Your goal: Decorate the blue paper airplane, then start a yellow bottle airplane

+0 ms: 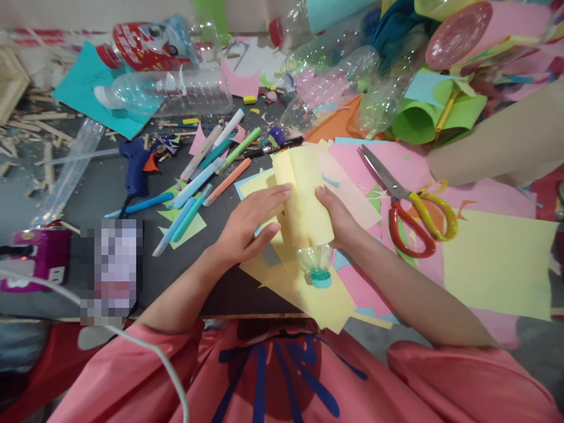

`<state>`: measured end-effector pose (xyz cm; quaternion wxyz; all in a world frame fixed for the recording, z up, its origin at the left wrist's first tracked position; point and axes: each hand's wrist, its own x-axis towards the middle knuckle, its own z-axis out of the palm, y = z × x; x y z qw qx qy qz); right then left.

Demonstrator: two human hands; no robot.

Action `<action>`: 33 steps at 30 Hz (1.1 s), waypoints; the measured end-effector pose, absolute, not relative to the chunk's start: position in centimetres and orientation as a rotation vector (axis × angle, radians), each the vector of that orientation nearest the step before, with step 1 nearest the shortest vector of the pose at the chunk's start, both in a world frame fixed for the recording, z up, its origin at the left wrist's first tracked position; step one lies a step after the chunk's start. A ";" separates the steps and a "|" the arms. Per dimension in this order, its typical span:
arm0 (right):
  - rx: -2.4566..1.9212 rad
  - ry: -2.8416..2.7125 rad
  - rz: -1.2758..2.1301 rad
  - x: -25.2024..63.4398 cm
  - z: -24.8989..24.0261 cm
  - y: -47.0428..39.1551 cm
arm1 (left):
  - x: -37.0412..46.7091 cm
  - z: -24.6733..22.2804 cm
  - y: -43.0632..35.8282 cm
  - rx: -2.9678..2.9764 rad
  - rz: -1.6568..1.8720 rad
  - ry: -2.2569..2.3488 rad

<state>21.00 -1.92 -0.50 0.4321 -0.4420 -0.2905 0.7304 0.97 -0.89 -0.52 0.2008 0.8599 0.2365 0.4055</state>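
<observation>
A clear plastic bottle (pixel 307 257) with a green cap lies over the paper pile, its capped end toward me. Pale yellow paper (pixel 306 200) is wrapped around the bottle's body and hides most of it. My right hand (pixel 343 220) grips the wrapped bottle from the right, thumb on top. On the other side my left hand (pixel 251 226) rests its fingertips at the paper's left edge, fingers stretched out and thumb apart. Below the bottle lie yellow paper sheets (pixel 326 302). Scissors (pixel 405 200) with red and yellow handles lie to the right of my right hand.
Several markers (pixel 207 170), a blue glue gun (pixel 136 164) and a blurred-out phone (pixel 117 267) lie to the left. Plastic bottles (pixel 171 91) and paper scraps crowd the back. Another person's arm (pixel 497 138) reaches in from the right. A white cable (pixel 145 346) crosses the lower left.
</observation>
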 end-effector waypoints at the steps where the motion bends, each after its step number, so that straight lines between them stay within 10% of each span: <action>1: -1.114 -0.700 1.802 20.9 -0.6 -1.9 | 1.1 -0.5 -0.9 2.403 1.130 0.616; 33: -0.921 -0.846 1.837 20.9 -0.4 -2.2 | 0.5 -1.8 -0.5 2.296 1.047 0.926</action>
